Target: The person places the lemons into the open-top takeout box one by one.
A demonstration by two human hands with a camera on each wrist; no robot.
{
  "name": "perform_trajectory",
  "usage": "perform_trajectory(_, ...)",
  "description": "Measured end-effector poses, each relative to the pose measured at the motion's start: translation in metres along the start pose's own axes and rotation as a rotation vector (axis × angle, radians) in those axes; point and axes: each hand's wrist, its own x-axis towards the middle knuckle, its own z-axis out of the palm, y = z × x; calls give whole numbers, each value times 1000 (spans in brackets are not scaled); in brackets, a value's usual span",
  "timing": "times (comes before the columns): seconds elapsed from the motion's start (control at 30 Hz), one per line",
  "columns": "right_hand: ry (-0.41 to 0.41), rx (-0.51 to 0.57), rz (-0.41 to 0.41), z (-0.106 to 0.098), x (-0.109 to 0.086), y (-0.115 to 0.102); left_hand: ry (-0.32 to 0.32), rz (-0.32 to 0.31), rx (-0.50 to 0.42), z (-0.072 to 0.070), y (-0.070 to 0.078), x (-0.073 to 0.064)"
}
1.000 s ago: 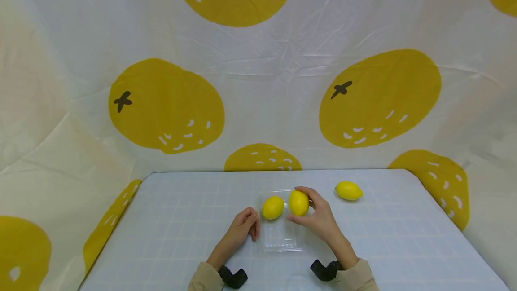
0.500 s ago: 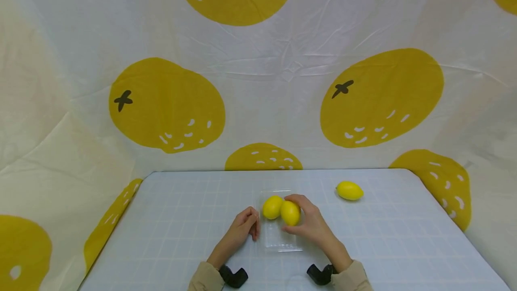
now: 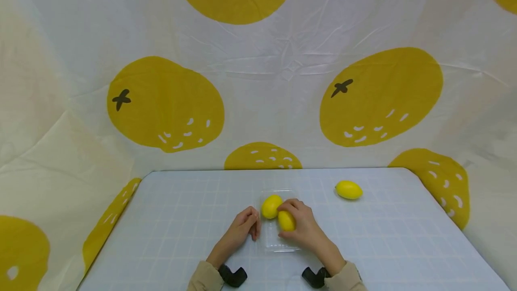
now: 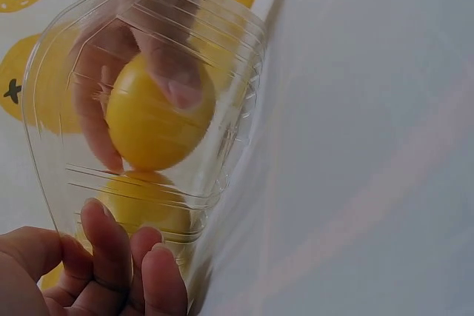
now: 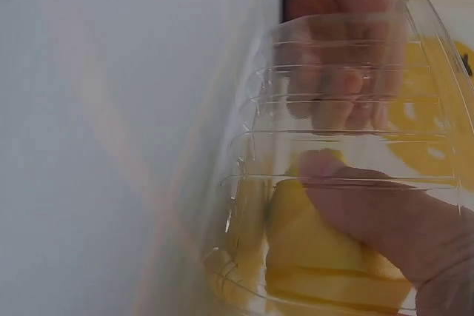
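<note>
My right hand point(image 3: 305, 225) grips a yellow lemon point(image 3: 286, 222) between thumb and fingers, low inside a clear plastic container point(image 3: 278, 247). A second lemon point(image 3: 271, 207) lies in the container's far left part, right against the held one. At the container's left side is my left hand point(image 3: 242, 227); in the left wrist view its thumb and forefinger pinch the rim, with the other fingers point(image 4: 111, 246) curled in front of the wall. Through the clear wall in the right wrist view, my right thumb point(image 5: 348, 190) lies along the held lemon point(image 5: 311, 249).
A third lemon point(image 3: 348, 190) lies on the table point(image 3: 404, 237) at the far right. A pale checked cloth covers the table. Behind it hangs a white curtain point(image 3: 274, 102) printed with large yellow fruit. Each wrist wears a black camera mount point(image 3: 233, 276).
My right hand has brought its lemon left, toward me and down into the container, beside the other lemon. My left hand stays at the container's left side.
</note>
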Motion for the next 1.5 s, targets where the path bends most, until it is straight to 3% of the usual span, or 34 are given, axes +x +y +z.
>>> perform_trajectory(0.23, -29, -56, 53, 1, -1, -4, -5, 5, 6, -1, 0, 0)
perform_trajectory(0.93, -43, -67, 62, -4, 1, -8, 11, 15, -18, 0, 0, -2)
perform_trajectory(1.23, -19, -49, 1, -11, 7, -9, 26, -2, -3, -1, 1, -1)
perform_trajectory(1.5, -8, 26, 56, -28, 13, -12, 29, -10, 6, 0, 4, -1)
